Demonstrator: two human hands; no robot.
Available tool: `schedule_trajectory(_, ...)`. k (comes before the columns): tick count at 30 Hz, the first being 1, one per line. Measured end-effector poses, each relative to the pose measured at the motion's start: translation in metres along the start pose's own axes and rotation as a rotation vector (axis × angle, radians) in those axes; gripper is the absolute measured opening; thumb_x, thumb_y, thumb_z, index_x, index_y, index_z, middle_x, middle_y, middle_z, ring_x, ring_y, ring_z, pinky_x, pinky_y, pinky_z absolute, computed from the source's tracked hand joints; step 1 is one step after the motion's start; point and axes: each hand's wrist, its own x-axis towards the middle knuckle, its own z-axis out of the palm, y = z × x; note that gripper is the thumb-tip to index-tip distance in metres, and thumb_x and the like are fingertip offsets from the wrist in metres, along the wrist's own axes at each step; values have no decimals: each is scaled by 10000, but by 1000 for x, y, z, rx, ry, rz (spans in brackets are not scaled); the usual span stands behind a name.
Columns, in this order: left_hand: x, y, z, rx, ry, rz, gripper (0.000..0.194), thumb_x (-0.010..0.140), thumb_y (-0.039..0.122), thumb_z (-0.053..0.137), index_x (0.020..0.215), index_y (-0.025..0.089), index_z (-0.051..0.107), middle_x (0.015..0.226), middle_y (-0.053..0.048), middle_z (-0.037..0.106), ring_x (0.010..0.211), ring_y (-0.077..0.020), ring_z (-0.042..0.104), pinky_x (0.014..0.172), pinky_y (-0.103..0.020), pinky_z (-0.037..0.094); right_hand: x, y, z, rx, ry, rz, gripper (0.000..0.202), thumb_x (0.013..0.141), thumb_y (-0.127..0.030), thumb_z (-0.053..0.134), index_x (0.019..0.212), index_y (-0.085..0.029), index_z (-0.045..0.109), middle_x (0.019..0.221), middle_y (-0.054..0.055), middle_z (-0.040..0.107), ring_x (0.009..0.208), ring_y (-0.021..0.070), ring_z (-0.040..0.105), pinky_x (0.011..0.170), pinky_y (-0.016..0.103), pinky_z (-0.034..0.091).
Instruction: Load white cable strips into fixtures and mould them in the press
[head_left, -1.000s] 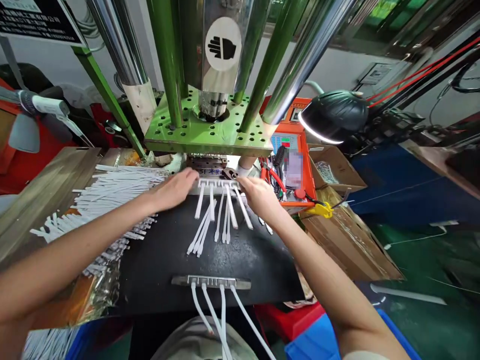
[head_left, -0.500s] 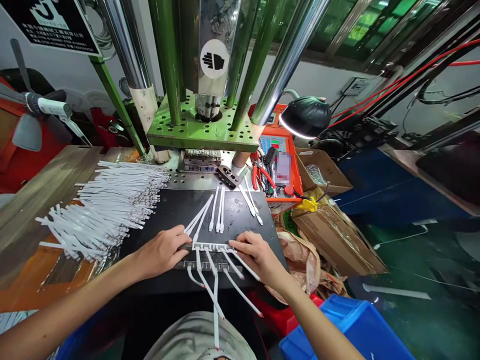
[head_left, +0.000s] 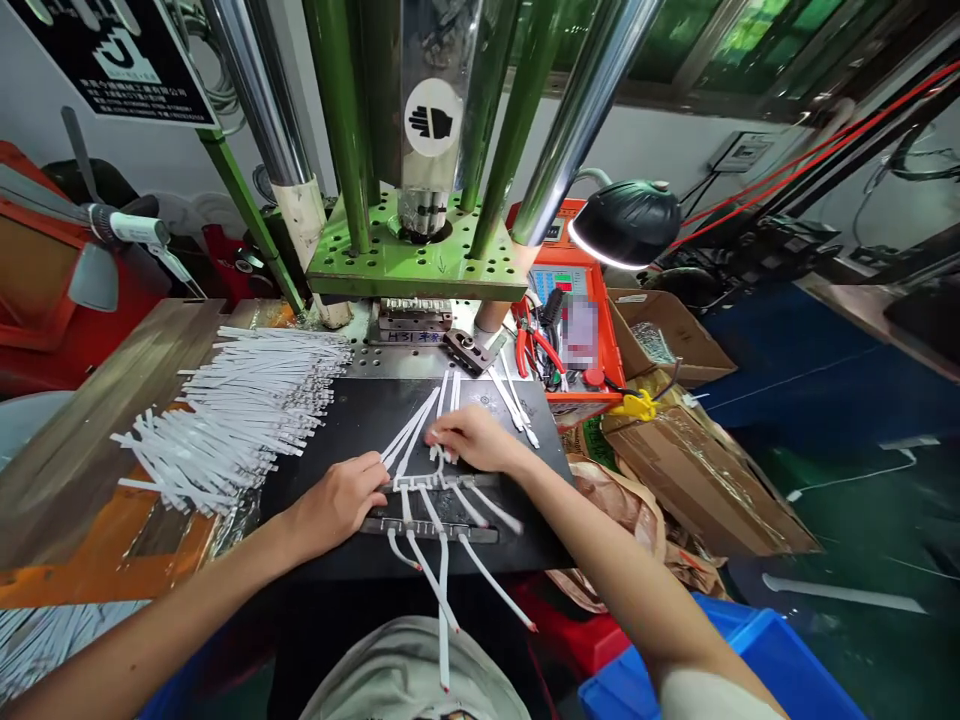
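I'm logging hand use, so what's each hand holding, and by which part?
The left hand holds the farther metal bar by its left end. The right hand pinches a small white piece; exactly where is too blurred to tell.

- On the front of the small metal block beneath the green press plate, a pale label read "H31"; the characters after it were too blurred to read.
- A round white sticker on the shiny housing above that plate bore a black hand, split by an upright white line.
- On the plate's top face, a thin arrow was marked.
- The black sign at upper left carried white hand pictograms over white Chinese characters, mostly too small to read.
- Lettering on the orange box's control panel was illegible.
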Motion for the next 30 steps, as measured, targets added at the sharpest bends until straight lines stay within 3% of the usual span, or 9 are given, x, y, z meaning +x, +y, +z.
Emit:
schedule_trajectory(3, -1, 0, 3, 0, 32, -40, 126, 927, 117, 455, 868, 181, 546, 874, -37, 552, 781, -166, 575, 701, -279, 450, 56, -3, 10, -11, 222, 6, 251, 918, -92, 456, 802, -186, 658, 651, -22, 624, 600, 136, 608, 676, 222, 469)
schedule_trajectory(6, -2, -1, 6, -8, 43, -60, 115, 945, 153, 467, 879, 187, 554, 880, -37, 558, 799, -168, 600, 711, -278, 463, 72, 1, 2, 9, 434, 36, 219, 918, -121, 438, 849, -185, 635, 801, 16, 663, 648, 137, 619, 728, 242, 491)
schedule_trajectory(10, -6, -5, 6, -16, 68, -73, 135, 962, 233, 476, 891, 195, 583, 858, -26, 549, 761, -166, 601, 695, -281, 460, 10, 14, -29, 77, 614, 110, 171, 916, -274, 476, 875, -186, 617, 829, 28, 657, 600, 137, 622, 625, 250, 528)
schedule_trajectory(13, 0, -8, -3, -68, 43, -80, 124, 924, 299, 556, 967, 211, 632, 912, -22, 571, 763, -160, 595, 707, -278, 457, -51, 16, -47, 106, 740, 191, 278, 900, -427, 527, 905, -165, 620, 756, 34, 644, 578, 167, 645, 562, 276, 543)
schedule_trajectory(15, 13, -4, -11, -126, 36, -106, 161, 888, 344, 601, 967, 215, 657, 940, -21, 584, 732, -145, 566, 683, -269, 446, -75, 12, -50, 130, 796, 223, 346, 882, -486, 565, 941, -152, 630, 723, 33, 645, 572, 180, 657, 553, 292, 555)
schedule_trajectory(19, 56, 22, -20, -430, 106, -219, 332, 854, 456, 599, 1039, 188, 666, 883, -21, 590, 660, -126, 510, 612, -254, 425, -74, -5, -39, 226, 854, 223, 359, 866, -493, 617, 970, -152, 654, 709, 25, 653, 605, 186, 678, 581, 294, 577)
schedule_trajectory(23, 92, 47, -11, -817, 140, -264, 518, 809, 582, 618, 1084, 144, 651, 873, -40, 614, 715, -144, 536, 643, -257, 442, -58, -18, -27, 267, 873, 185, 318, 874, -454, 611, 972, -156, 660, 706, 18, 650, 605, 180, 684, 581, 281, 583)
schedule_trajectory(26, 102, 50, -3, -871, 193, -321, 539, 838, 665, 550, 896, 145, 676, 809, -39, 614, 702, -150, 521, 647, -267, 430, -54, -19, -24, 254, 888, 175, 310, 872, -450, 609, 966, -160, 665, 739, 30, 663, 606, 177, 681, 579, 281, 588)
schedule_trajectory(30, 100, 46, -4, -864, 189, -324, 494, 880, 631, 527, 787, 165, 660, 823, -43, 627, 721, -156, 511, 699, -288, 431, -52, -14, -23, 280, 864, 184, 310, 868, -446, 592, 954, -158, 666, 677, 24, 661, 592, 182, 677, 563, 278, 586)
